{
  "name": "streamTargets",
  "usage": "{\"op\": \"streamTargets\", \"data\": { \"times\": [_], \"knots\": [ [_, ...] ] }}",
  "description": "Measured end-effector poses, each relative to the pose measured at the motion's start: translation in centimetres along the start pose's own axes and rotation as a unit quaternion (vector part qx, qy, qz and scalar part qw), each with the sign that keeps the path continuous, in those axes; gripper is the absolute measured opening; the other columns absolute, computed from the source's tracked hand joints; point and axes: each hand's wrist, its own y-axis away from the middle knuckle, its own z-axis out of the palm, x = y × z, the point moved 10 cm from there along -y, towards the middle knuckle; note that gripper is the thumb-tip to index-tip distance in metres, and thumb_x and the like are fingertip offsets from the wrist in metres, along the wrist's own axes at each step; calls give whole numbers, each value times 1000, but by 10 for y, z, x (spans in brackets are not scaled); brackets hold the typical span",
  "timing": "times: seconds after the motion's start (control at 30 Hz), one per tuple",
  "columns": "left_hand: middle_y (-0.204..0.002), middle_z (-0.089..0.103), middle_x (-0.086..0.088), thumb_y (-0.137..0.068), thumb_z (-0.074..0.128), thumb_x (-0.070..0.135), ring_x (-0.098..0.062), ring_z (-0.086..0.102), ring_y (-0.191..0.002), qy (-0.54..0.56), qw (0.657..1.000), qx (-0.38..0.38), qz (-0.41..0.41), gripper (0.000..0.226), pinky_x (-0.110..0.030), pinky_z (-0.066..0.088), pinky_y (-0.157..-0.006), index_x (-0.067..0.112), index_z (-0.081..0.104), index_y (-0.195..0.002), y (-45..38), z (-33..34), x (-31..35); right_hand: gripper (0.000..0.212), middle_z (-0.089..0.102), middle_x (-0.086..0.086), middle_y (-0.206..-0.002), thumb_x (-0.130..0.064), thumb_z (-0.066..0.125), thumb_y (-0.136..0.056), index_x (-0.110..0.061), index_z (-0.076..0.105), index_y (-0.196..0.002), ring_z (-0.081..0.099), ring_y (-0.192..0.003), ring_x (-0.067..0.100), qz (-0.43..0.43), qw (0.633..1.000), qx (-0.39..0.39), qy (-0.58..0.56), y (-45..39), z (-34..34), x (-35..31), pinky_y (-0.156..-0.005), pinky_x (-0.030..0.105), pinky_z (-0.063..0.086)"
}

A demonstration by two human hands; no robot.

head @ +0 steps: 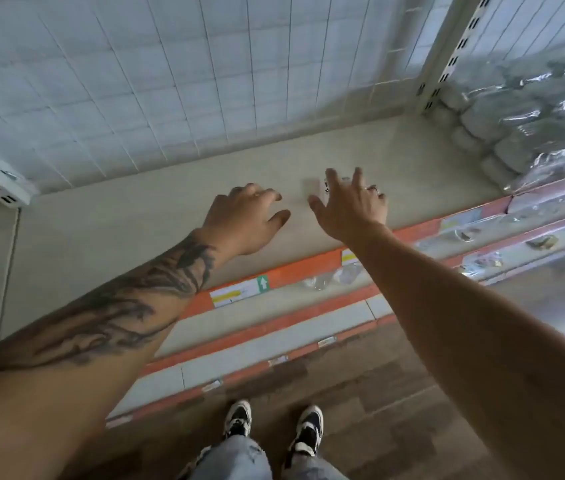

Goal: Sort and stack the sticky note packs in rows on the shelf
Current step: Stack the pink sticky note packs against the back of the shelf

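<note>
Both my arms reach over a pale shelf board [135, 223]. My left hand [244, 216] hovers over the middle of the board with its fingers loosely curled, holding nothing. My right hand [350, 202] is spread with straight fingers just right of it. A small blurred pale pack [315, 188] lies on the board under my right hand's fingertips; whether the fingers touch it I cannot tell. Wrapped bundles of packs [523, 133] are stacked in rows on the adjoining shelf at the right.
A white wire-grid back panel [170, 81] closes the shelf behind. A slotted upright post [447, 53] divides it from the right bay. Orange price rails [295, 268] edge this shelf and the lower ones. Loose clear wrapping [329, 278] lies on the lower shelf. My shoes [274, 424] stand on wooden flooring.
</note>
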Motion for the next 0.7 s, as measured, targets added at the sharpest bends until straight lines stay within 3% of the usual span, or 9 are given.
{"op": "streamTargets", "data": {
  "times": [0.17,0.33,0.5,0.7],
  "knots": [
    [-150,50,-2,-101,40,62,-28,46,-138,-8,1000,-6,-15,54,-48,40,-108,31,51,-144,-5,8,-5,52,43,12,-140,-66,44,-95,-36,42,-138,54,-120,46,20,999,-26,19,-17,11,1,-98,50,39],
    [-149,50,-3,-101,40,62,-29,46,-138,6,1000,-7,-5,54,-48,40,-110,31,50,-145,-7,12,-4,36,50,12,-135,-39,49,-95,-33,56,-129,48,-121,43,10,1000,-26,-9,-13,19,-5,-96,45,40],
    [-150,50,-3,-101,40,63,-28,45,-138,6,1000,-10,18,55,-47,39,-110,31,49,-145,-14,9,-1,43,47,11,-132,-38,52,-91,-36,54,-134,45,-121,44,13,999,-33,-26,-4,11,-11,-94,47,38],
    [-152,46,-9,-100,44,62,-34,43,-139,-23,997,-35,68,62,-50,37,-110,27,41,-151,-36,2,36,30,48,10,-127,-36,55,-87,-32,58,-116,49,-111,42,27,999,18,-42,21,-22,8,-80,45,31]
  ]
}}
